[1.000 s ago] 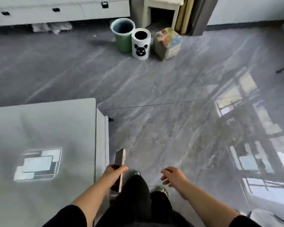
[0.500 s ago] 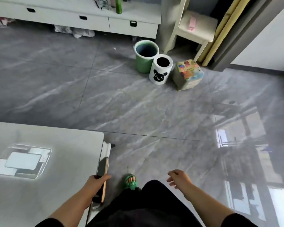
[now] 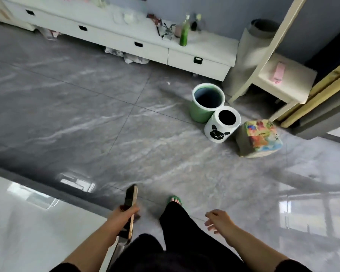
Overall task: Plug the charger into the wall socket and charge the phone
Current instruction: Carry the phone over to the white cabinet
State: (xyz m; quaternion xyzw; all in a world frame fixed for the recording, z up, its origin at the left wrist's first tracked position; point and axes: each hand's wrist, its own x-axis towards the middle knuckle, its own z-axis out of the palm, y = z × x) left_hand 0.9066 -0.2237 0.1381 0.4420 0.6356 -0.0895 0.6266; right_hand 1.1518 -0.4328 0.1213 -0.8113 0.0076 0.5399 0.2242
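My left hand [image 3: 124, 213] grips a dark phone [image 3: 131, 197] with a gold edge, held edge-on and pointing away from me over the grey floor. My right hand [image 3: 218, 219] hangs free at the lower right, fingers loosely curled and holding nothing. I see no charger and no wall socket in this view. My leg in black trousers and a green sandal [image 3: 175, 200] stand between the two hands.
A glossy white table [image 3: 28, 222] fills the lower left. Ahead stand a green bin [image 3: 205, 103], a white panda bin [image 3: 222, 123] and a colourful cube stool [image 3: 259, 138]. A white drawer cabinet [image 3: 145, 48] with a green bottle [image 3: 184, 35] lines the far wall; a cream stool [image 3: 285, 81] sits at right.
My view has tilted up and turned left, bringing the drawer cabinet into sight. The left hand has carried the phone away from the table's edge, out over the floor.
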